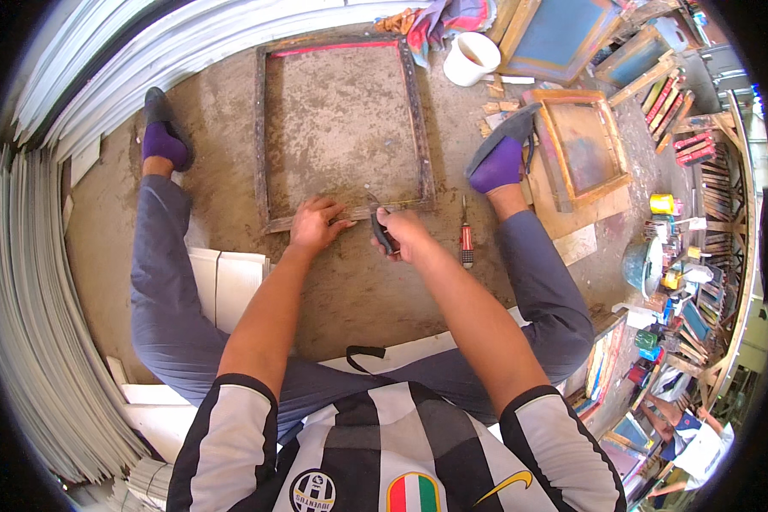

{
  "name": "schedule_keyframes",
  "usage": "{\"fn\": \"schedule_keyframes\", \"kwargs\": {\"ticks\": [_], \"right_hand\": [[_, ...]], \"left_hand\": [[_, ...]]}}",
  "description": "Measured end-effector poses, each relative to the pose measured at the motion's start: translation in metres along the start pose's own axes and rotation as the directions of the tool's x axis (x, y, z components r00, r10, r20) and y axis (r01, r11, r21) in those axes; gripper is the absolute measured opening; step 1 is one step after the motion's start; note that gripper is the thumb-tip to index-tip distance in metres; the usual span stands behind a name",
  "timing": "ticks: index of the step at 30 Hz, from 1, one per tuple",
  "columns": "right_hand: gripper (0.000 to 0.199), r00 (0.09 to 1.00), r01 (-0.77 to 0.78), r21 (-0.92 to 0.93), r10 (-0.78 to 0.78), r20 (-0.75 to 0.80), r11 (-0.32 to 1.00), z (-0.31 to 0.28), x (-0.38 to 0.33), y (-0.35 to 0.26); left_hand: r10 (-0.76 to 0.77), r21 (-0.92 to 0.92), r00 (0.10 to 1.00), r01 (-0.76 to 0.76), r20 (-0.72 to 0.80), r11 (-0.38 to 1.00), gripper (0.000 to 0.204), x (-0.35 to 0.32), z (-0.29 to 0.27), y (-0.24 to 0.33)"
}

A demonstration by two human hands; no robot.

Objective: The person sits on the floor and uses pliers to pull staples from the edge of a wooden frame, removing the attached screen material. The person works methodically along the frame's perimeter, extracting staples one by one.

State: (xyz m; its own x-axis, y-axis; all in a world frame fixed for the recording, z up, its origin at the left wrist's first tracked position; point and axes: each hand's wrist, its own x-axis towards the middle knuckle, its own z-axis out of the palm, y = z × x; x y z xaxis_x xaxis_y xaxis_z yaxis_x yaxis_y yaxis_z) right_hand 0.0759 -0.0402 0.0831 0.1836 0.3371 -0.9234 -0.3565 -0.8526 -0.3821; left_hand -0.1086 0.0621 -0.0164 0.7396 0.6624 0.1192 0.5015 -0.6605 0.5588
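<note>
A worn wooden frame (418, 128) lies on the floor between my feet, its inside open to the ground, with a red strip along the far bar. My left hand (316, 224) grips its near bar, thumb pointing right. Just to the right, my right hand (405, 235) is closed around dark-handled pliers (382, 232), whose tip meets the near bar; exactly what the jaws touch is too small to tell. A screwdriver (467, 243) with a red and dark handle lies right of my right hand, blade pointing away.
Stacked pale sheets (26, 299) line the left and far left. A white mug-like pail (471, 58) and crumpled cloths (444, 26) stand beyond the frame. Another framed screen (620, 149) lies by my right foot. Cans, a bowl (642, 264) and a person (704, 448) are at the right.
</note>
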Motion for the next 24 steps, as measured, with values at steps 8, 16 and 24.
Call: {"fn": "schedule_keyframes", "kwargs": {"ticks": [8,16,24], "right_hand": [[0.046,0.967,0.169,0.117,-0.188,0.173,0.979,-0.030,0.002,0.089],[0.055,0.964,0.154,-0.010,-0.147,0.222,0.988,-0.058,0.025,0.093],[0.056,0.940,0.166,-0.067,-0.137,0.312,0.984,-0.083,0.041,0.052]], "left_hand": [[-0.106,-0.055,0.991,0.111,0.082,0.992,0.049,0.007,-0.005,0.005],[-0.028,-0.084,0.998,0.032,0.054,0.996,0.056,0.010,0.007,0.018],[-0.031,-0.076,0.990,0.042,0.140,0.996,0.064,0.008,0.007,0.034]]}}
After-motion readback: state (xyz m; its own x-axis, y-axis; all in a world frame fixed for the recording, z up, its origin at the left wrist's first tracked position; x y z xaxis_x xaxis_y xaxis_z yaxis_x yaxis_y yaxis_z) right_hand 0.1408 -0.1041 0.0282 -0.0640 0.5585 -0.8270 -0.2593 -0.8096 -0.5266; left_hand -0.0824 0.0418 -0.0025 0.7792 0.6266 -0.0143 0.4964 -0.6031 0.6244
